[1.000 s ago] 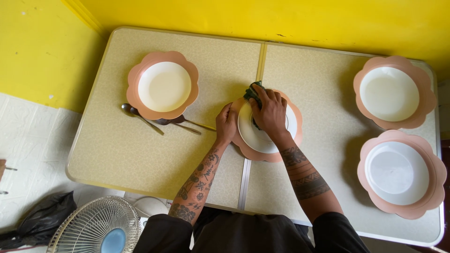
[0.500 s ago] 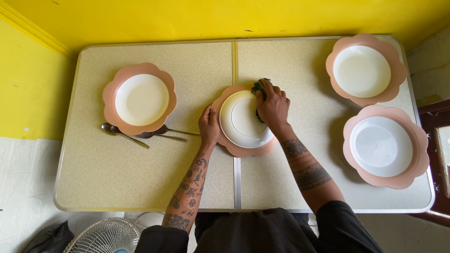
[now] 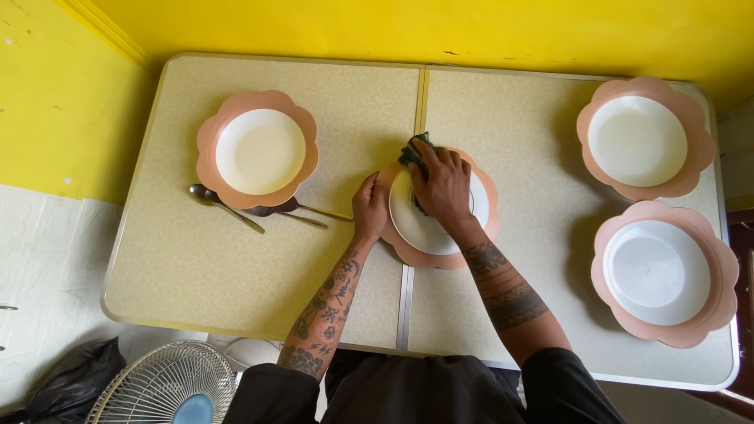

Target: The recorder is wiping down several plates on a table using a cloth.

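Observation:
A white plate rests on a pink scalloped placemat at the table's centre seam. My right hand presses a dark green cloth onto the plate's far side. My left hand holds the plate's left rim, steadying it. Both forearms reach in from the near edge.
A beige folding table stands against a yellow wall. Three more white plates on pink mats: far left, far right, near right. Two spoons lie beside the left plate. A fan and black bag sit on the floor.
The view has shifted slightly. My right hand with the cloth has moved a little across the centre plate; my left hand stays on the rim.

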